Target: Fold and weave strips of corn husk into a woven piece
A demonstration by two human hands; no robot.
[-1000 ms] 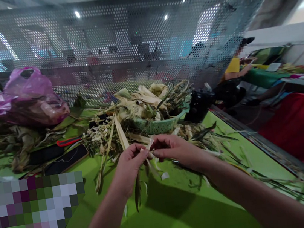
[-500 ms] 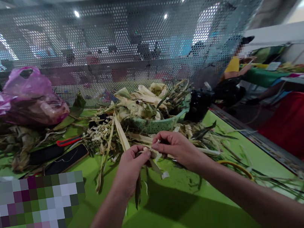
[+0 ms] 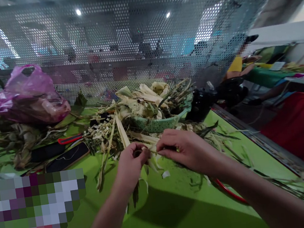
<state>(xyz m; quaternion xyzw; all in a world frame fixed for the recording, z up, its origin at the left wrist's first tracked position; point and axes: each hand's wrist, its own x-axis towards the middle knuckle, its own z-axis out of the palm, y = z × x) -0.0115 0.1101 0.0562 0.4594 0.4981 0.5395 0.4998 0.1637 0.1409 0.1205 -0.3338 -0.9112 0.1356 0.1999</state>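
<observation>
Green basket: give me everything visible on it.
The basket is pale green, apparently plastic, its wall full of small holes. It looks upright on the bright green table, beyond the left hand and right hand; neither appears to touch it. Pale husks and leaf strips heap above the rim, hiding the inside. Loose scraps crowd its front and left, covering the base. Something glossy and black sits by its right end; contact unclear.

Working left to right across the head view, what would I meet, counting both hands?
Purple plastic bag → left hand → right hand → yellow clothing on another person → large red object.
</observation>
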